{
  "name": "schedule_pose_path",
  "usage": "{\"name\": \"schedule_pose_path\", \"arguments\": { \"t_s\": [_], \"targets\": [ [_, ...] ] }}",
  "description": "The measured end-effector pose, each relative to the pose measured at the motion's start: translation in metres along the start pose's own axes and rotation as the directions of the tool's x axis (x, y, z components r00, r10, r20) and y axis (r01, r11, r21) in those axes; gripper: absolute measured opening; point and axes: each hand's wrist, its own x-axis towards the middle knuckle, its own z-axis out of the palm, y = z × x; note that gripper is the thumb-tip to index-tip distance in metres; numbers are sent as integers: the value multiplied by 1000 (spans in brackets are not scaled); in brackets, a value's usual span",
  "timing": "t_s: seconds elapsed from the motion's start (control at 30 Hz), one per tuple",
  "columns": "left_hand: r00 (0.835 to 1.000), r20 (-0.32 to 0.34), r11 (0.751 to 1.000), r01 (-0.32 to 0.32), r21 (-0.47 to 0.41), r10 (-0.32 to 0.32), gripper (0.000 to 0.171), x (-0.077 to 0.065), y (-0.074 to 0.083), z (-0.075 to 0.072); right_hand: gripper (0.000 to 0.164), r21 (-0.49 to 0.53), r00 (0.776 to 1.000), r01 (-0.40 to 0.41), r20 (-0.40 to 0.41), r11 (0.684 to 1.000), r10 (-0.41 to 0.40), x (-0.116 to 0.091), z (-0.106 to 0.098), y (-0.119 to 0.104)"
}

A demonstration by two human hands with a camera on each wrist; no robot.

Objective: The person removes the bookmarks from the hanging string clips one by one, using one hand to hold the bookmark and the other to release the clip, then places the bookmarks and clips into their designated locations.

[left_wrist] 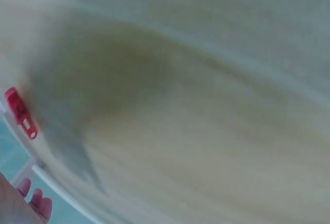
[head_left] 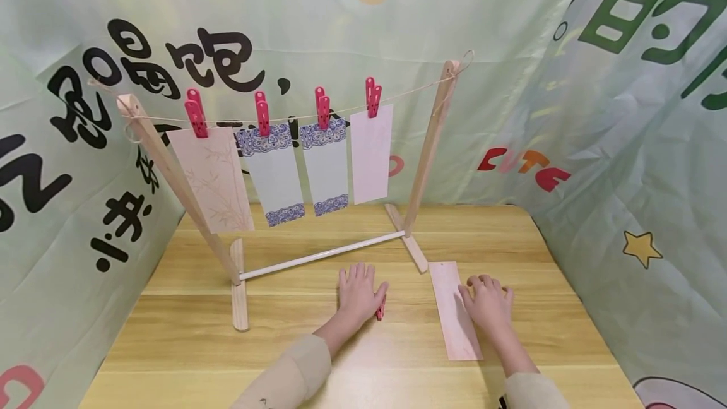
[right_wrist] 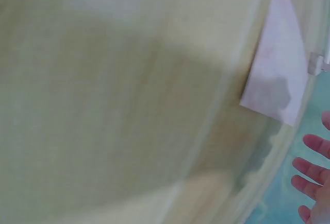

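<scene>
My left hand (head_left: 359,295), fingers spread, is over the table beside a red clothespin (head_left: 380,309) that shows partly below the thumb. The left wrist view has the same clothespin (left_wrist: 21,115) lying on the wood, apart from the fingertips. To the right, a pale pink paper strip (head_left: 454,314) lies lengthwise on the table. My right hand (head_left: 490,303) hovers at the strip's right edge with fingers relaxed and slightly bent. In the right wrist view the hand (right_wrist: 313,175) holds nothing, and its shadow falls near the paper strip (right_wrist: 276,74).
Behind the hands stands a wooden drying rack (head_left: 428,150) with a string (head_left: 417,90) between its posts. Red clothespins hold several cards on it: a pinkish bamboo-print card (head_left: 212,182), two blue-bordered cards (head_left: 275,175) and a plain pale card (head_left: 372,156). A white rod (head_left: 324,255) joins the feet.
</scene>
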Motion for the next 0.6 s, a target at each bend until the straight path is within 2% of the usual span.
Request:
{"name": "schedule_pose_path", "arguments": {
  "t_s": [0.2, 0.6],
  "targets": [
    [996, -86, 999, -35, 25, 37, 53, 8, -1, -21, 35, 44, 994, 54, -98, 998, -50, 6, -8, -10],
    [977, -199, 997, -75, -4, 73, 54, 28, -3, -76, 37, 98, 978, 146, -163, 984, -129, 21, -28, -36]
  ]
}}
